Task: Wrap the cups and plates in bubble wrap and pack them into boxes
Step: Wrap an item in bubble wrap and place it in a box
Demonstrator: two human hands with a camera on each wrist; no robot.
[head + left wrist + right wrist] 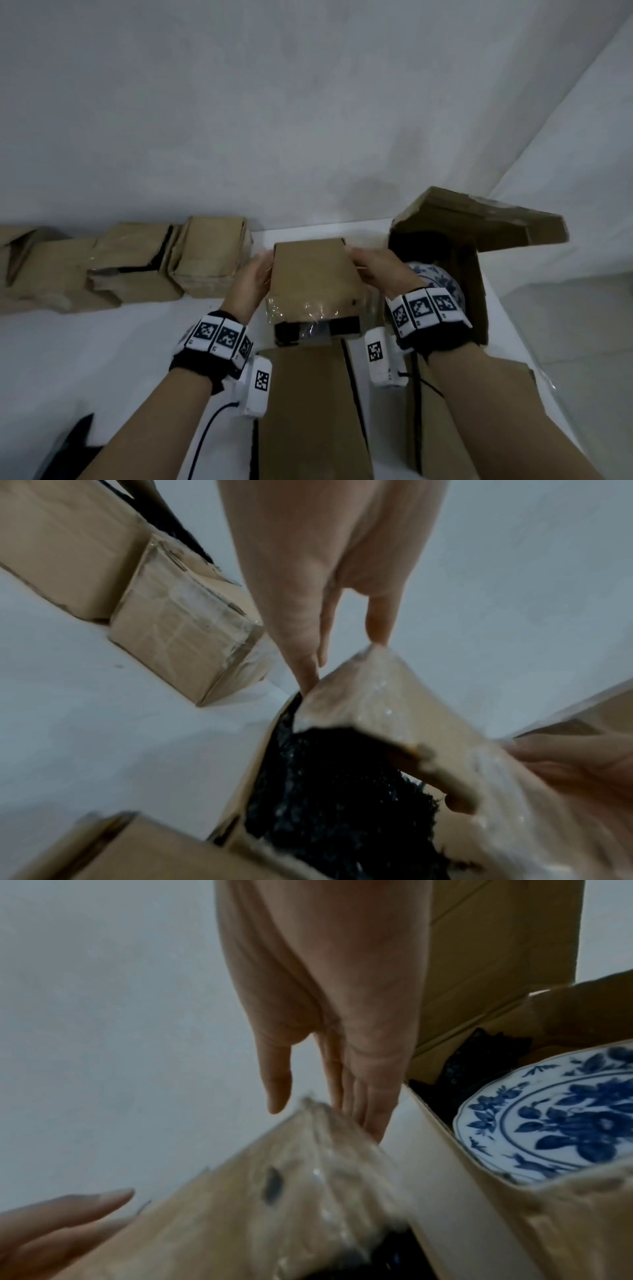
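A plain white surface (102,342) fills the lower half of the head view, bare and evenly lit across its left side. Behind it rises a white wall (308,102), smooth except for a faint grey smudge (370,186) low down, right of centre. To the right, a pale sheet (582,137) hangs at a slant, soft folds running along it. At the lower left edge, a dark, angular object (72,442) juts into the picture; what it is cannot be told. Both wrist views show the same white backdrop, slightly blurred.
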